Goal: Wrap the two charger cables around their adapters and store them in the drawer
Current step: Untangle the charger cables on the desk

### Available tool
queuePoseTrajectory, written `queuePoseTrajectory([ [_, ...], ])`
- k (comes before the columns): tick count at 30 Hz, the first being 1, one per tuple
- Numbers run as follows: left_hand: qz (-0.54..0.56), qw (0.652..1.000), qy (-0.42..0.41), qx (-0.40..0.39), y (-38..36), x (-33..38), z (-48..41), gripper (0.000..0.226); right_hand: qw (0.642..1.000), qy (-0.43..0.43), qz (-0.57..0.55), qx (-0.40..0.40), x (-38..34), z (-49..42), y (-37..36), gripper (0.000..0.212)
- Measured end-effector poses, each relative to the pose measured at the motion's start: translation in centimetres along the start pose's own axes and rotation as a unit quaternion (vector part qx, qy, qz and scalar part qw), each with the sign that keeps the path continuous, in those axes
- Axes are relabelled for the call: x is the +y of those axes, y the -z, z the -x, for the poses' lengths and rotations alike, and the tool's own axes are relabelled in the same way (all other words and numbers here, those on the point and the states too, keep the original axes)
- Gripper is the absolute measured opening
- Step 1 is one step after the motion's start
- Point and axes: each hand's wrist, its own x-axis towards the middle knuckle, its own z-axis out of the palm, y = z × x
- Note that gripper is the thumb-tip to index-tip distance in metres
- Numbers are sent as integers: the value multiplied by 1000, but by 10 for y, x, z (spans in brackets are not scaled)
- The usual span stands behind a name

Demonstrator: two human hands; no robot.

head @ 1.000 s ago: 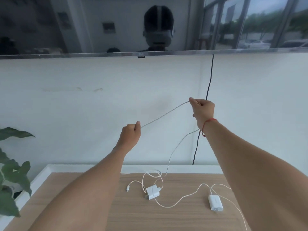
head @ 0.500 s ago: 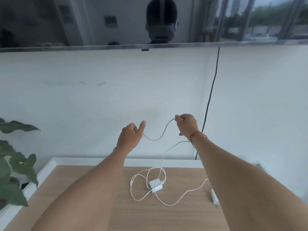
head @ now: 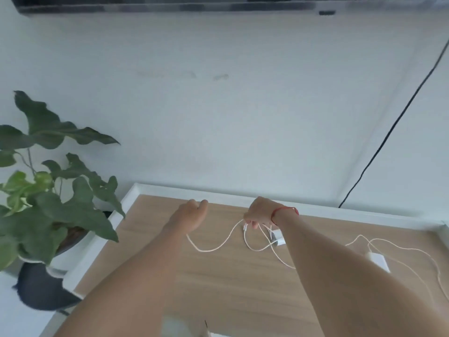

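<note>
Both hands have dropped from chest height to just above the pale wood-grain tabletop (head: 230,288). Left hand (head: 192,215) is curled shut on the thin white charger cable (head: 213,248), now slack. Right hand (head: 261,211) pinches its loops beside the small white square adapter (head: 278,238). Second white adapter (head: 379,260) lies apart, right.

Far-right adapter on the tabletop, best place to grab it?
Grip the right adapter across its two long sides, coming from above with the right hand. It lies flat on the tabletop, so only the top and edges are open; its cable leaves the far end, so stay clear there.
</note>
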Motion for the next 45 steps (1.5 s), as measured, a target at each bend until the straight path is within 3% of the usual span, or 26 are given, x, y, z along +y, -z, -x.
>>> queuePoseTrajectory([
  [7, 6, 999, 42, -25, 24, -132, 3, 42, 997, 53, -47, 15, -96, -55, -118, 28],
  [9, 16, 996, 80, -45, 21, -169, -1, 40, 996, 64, -59, 6, -114, -66, -148, 26],
  [12, 82, 985, 126, -85, 15, -198, -10, 54, 993, 77, -88, -15, -133, -78, -178, 17],
  [15, 210, 947, 182, -158, 11, -199, -15, 67, 989, 95, -102, -56, -147, -82, -195, 17],
  [17, 303, 907, 215, -197, 7, -200, -20, 64, 986, 104, -91, -91, -154, -84, -207, 19],
  [20, 442, 838, 255, -195, 3, -205, -30, 59, 985, 94, -53, -131, -159, -90, -222, 21],
  [22, 492, 821, 245, -153, 4, -206, -36, 46, 986, 78, -25, -143, -160, -95, -228, 23],
  [25, 490, 838, 237, -29, 3, -218, -43, 23, 987, 45, -19, -155, -158, -98, -236, 25],
  [27, 450, 859, 243, -2, 1, -231, -45, 23, 991, 22, -31, -131, -155, -100, -244, 25],
  [30, 352, 899, 260, -20, -3, -250, -43, 32, 996, 19, -25, -80, -157, -104, -257, 24],
  [35, 363, 889, 277, -31, -3, -263, -46, 36, 997, -1, -74, -28, -166, -113, -277, 26],
  [37, 326, 908, 260, -32, -2, -263, -46, 38, 996, 1, -86, -11, -170, -114, -284, 23],
  [41, 141, 973, 175, -50, -6, -268, -46, 59, 995, 9, -102, 19, -179, -116, -295, 19],
  [45, 28, 992, 124, -11, -1, -266, -41, 40, 997, 27, -72, -14, -190, -115, -292, 31],
])
